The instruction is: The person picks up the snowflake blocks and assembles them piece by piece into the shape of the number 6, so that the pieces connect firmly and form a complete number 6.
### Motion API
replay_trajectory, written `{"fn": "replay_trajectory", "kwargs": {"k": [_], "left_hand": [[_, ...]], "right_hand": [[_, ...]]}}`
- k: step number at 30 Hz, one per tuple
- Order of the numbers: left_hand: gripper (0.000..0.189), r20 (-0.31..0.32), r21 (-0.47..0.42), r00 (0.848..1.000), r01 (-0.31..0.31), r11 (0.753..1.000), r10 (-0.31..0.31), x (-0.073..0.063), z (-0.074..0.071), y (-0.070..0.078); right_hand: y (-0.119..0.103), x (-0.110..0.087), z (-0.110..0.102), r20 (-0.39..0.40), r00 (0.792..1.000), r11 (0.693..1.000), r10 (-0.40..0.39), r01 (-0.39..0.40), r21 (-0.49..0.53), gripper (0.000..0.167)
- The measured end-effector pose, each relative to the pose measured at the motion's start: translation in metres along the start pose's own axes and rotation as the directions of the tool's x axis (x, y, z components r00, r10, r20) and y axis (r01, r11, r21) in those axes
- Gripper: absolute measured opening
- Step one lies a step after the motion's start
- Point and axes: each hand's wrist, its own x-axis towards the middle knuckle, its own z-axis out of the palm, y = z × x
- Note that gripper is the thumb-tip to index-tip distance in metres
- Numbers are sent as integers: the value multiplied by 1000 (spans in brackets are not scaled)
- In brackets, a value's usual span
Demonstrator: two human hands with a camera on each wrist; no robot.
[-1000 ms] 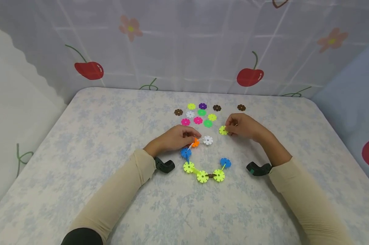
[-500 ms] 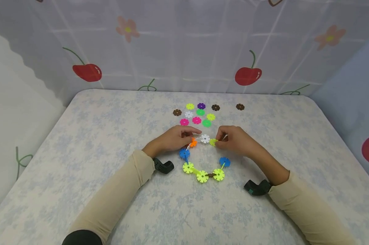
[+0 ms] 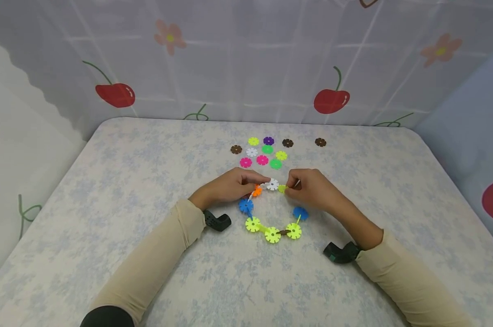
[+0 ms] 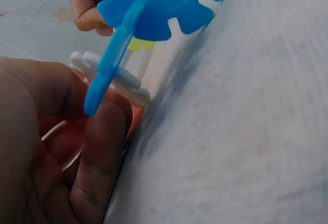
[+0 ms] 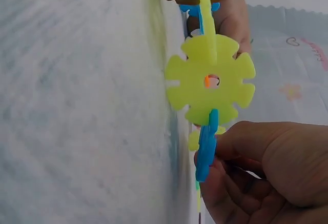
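Observation:
Notched plastic discs are joined edge to edge into a curved chain on the table. My left hand (image 3: 230, 184) pinches the chain's upper left end, by an orange disc (image 3: 257, 190) and a white disc (image 3: 272, 184). My right hand (image 3: 313, 188) pinches a yellow-green disc (image 3: 282, 188) at the white disc's right edge; whether their notches interlock cannot be told. A blue disc (image 4: 179, 8) stands before the left fingers in the left wrist view. In the right wrist view, another blue disc (image 5: 206, 152) on a yellow-green disc (image 5: 189, 90) partly hides the right fingertips.
Loose discs lie flat behind the hands, among them pink (image 3: 246, 162), green (image 3: 276, 164), purple (image 3: 268, 141) and brown (image 3: 320, 142) ones. Dark wrist devices (image 3: 217, 221) sit under both forearms. A printed curtain (image 3: 246, 59) hangs behind the table (image 3: 148, 150).
My right hand has moved left and toward me, bringing the yellow-green disc up to the white disc. The left hand has stayed nearly in place, its forefinger now nearer the white disc.

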Motion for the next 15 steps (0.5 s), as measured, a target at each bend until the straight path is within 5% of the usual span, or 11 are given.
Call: {"fn": "replay_trajectory", "kwargs": {"k": [15], "left_hand": [[40,48,37,997,53,998,-55,3,1,3]], "right_hand": [[-7,3,3,7,998,997,-62,62,-45,18]]}}
